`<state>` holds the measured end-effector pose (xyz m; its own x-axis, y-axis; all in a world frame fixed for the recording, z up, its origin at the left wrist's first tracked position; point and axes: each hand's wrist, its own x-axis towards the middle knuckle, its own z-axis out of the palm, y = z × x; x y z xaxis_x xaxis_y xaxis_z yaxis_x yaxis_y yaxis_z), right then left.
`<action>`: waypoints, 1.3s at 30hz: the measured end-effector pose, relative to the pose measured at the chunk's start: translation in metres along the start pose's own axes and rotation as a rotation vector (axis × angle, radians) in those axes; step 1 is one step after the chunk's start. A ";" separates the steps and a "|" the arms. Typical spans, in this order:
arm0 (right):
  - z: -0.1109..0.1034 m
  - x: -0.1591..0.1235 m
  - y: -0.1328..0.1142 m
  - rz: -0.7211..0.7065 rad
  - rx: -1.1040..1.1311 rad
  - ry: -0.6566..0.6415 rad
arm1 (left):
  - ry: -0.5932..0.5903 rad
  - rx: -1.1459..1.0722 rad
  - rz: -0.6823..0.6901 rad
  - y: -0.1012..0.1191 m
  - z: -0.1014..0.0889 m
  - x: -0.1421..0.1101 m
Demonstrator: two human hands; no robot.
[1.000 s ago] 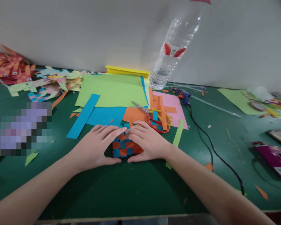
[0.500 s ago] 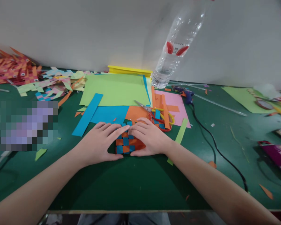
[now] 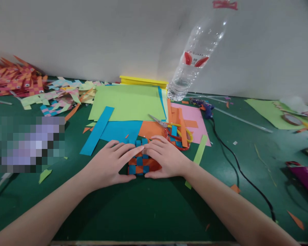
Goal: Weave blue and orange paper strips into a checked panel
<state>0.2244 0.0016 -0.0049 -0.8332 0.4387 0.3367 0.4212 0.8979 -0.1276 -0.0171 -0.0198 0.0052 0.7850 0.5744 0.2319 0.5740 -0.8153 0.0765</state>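
Woven paper mat (image 3: 140, 164) unmoved, both hands still pressing

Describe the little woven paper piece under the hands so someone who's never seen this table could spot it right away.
Start at the big light green sheet in the middle of the green table, then come toward the near edge. There the left hand and right hand press flat on the woven piece. It is a small checkerboard of orange and blue strips, unlike the plain sheets and loose strips around it.
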 end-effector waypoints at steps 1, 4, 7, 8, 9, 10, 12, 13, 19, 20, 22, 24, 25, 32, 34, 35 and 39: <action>0.000 0.000 0.000 -0.001 0.000 0.001 | -0.003 -0.002 -0.002 0.000 0.000 0.000; 0.001 -0.001 -0.001 0.000 -0.003 -0.002 | -0.025 -0.022 -0.015 0.001 0.001 0.000; 0.000 -0.003 0.000 0.025 -0.010 -0.014 | -0.033 -0.044 -0.039 0.002 0.002 0.000; -0.001 -0.004 0.000 0.037 -0.010 -0.021 | -0.031 -0.046 -0.050 0.002 0.002 -0.001; -0.002 -0.005 0.000 0.049 -0.009 -0.031 | -0.030 -0.049 -0.060 0.003 0.002 -0.001; -0.004 -0.006 0.000 0.059 -0.007 -0.042 | -0.031 -0.053 -0.069 0.003 0.002 -0.001; -0.008 -0.008 -0.001 0.072 -0.002 -0.057 | -0.039 -0.065 -0.073 0.003 0.003 -0.001; -0.009 -0.008 -0.002 0.075 0.001 -0.060 | -0.042 -0.072 -0.068 0.003 0.003 -0.001; -0.013 -0.008 -0.008 0.094 0.008 -0.076 | -0.033 -0.080 -0.058 0.003 0.004 -0.001; -0.013 -0.008 -0.009 0.094 0.004 -0.080 | -0.035 -0.081 -0.060 0.003 0.004 -0.001; -0.012 -0.008 -0.009 0.089 -0.006 -0.078 | -0.034 -0.089 -0.060 0.003 0.003 -0.001; -0.012 -0.008 -0.010 0.088 -0.012 -0.069 | -0.035 -0.101 -0.063 0.003 0.003 -0.001; -0.012 -0.008 -0.010 0.091 -0.014 -0.065 | -0.034 -0.106 -0.066 0.004 0.002 -0.001; -0.014 -0.014 -0.013 0.110 0.025 -0.077 | -0.074 -0.101 -0.091 0.005 0.004 0.001; -0.016 -0.015 -0.013 0.106 0.040 -0.082 | -0.103 -0.094 -0.082 0.003 0.006 0.002; -0.016 -0.016 -0.013 0.099 0.041 -0.087 | -0.118 -0.088 -0.076 0.002 0.008 0.002; -0.018 -0.017 -0.011 0.062 0.029 -0.078 | -0.144 -0.064 -0.077 -0.002 0.014 0.001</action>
<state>0.2399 -0.0168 0.0073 -0.8319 0.4937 0.2535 0.4632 0.8692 -0.1727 -0.0140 -0.0168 -0.0083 0.7673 0.6361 0.0817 0.6212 -0.7689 0.1513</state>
